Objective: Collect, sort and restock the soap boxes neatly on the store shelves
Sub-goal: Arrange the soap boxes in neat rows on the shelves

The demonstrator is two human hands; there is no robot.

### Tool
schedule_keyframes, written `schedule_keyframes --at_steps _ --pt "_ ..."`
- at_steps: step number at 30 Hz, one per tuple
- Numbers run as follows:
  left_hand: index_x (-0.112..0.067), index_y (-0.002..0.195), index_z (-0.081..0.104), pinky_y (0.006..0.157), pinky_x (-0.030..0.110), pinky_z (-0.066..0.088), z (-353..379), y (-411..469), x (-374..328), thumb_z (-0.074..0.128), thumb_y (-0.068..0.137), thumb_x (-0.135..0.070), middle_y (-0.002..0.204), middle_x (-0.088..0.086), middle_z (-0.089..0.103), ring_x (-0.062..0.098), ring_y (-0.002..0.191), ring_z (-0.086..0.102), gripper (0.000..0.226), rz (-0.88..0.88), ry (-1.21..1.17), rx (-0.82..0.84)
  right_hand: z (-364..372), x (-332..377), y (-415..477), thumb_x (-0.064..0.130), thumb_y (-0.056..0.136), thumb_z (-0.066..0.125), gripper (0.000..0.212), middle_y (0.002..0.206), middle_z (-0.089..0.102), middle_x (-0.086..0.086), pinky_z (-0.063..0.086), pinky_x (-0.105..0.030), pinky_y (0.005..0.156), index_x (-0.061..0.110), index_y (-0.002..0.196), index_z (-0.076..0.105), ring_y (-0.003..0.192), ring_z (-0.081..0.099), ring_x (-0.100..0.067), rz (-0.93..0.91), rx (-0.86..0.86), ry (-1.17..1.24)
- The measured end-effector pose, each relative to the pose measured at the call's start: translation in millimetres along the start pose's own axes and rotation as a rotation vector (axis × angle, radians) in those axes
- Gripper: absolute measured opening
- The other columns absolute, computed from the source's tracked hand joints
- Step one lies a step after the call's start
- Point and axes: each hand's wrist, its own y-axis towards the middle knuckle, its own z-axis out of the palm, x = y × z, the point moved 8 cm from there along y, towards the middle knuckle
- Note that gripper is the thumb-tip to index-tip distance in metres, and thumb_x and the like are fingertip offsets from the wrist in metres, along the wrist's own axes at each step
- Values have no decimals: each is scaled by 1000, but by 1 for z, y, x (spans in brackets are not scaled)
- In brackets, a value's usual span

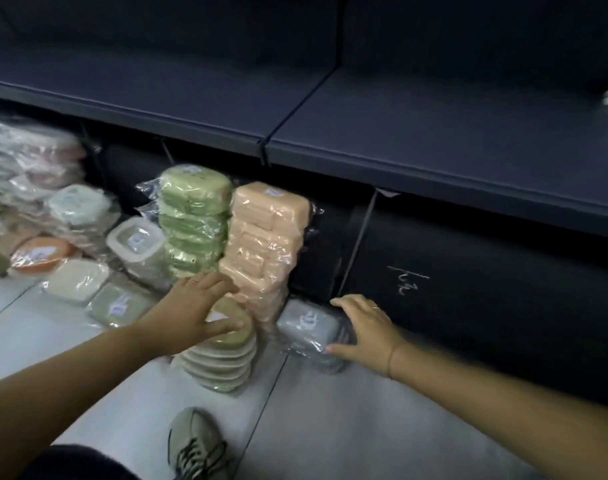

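Head view, looking down at the foot of a dark store shelf unit. At 9 o'clock a loose heap of wrapped soap boxes (36,174) leans against the shelf base, unsorted. Toward 8 o'clock an orange box (41,252), a cream box (75,280) and a pale green box (117,304) lie singly on the floor (330,427).

Near centre stand three colour-sorted stacks. The green stack (195,216) is at 11 o'clock and the peach stack (264,237) touches its right side. The lower beige stack (223,355) stands in front of them at 6 o'clock.

The left hand (195,310) rests on top of the beige stack. Its fingers are spread and nearly straight, its thumb lies across the top lid, and it closes round nothing.

At 5 o'clock from the peach stack a grey box (309,323) lies on the floor against the shelf base. The right hand (368,330) grips this box, fingers curled over its far edge and thumb at its near edge.

The upper shelf (434,133) runs from 10 to 3 o'clock. A blurred pale object at its right end cannot be identified.

Progress, as judged: collecting and colour sorting are partly done, with three stacks built. The heap, the single boxes and the grey box remain to be sorted. Restocking appears not yet begun, since every soap box seen sits at floor level.
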Motion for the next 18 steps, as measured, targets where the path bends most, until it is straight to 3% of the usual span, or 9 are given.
schedule_keyframes --at_steps 3,6,8,11,18 --pt "-24 150 29 115 37 18 42 -1 40 -3 38 -106 155 -4 26 18 143 23 142 -87 125 247 33 -10 26 58 76 71 96 153 22 -1 23 -36 115 25 151 21 139 24 -23 138 -41 -23" --pt "-23 154 17 118 38 11 66 2 55 -4 26 -106 159 -1 18 21 146 18 154 -80 177 335 59 -11 44 61 73 71 104 154 19 -3 20 -36 114 25 153 14 140 23 -26 219 -33 -82" --pt "-22 155 13 118 40 11 73 3 60 14 34 -107 160 0 16 23 146 18 147 -65 200 358 71 -11 50 63 71 71 109 153 19 -3 21 -36 111 27 153 10 138 24 -26 248 -32 -139" --pt "-23 155 8 118 40 13 76 5 65 55 65 -86 161 -1 12 23 146 15 119 -49 266 337 80 -14 55 62 69 73 111 149 23 -4 25 -36 110 29 153 7 134 28 -27 287 -44 -170" --pt "-22 152 20 113 41 19 69 11 70 63 57 -86 146 -3 32 23 134 27 123 -106 307 282 74 -15 50 56 72 74 106 141 32 -7 28 -32 108 27 153 12 126 35 -27 281 -95 -134"
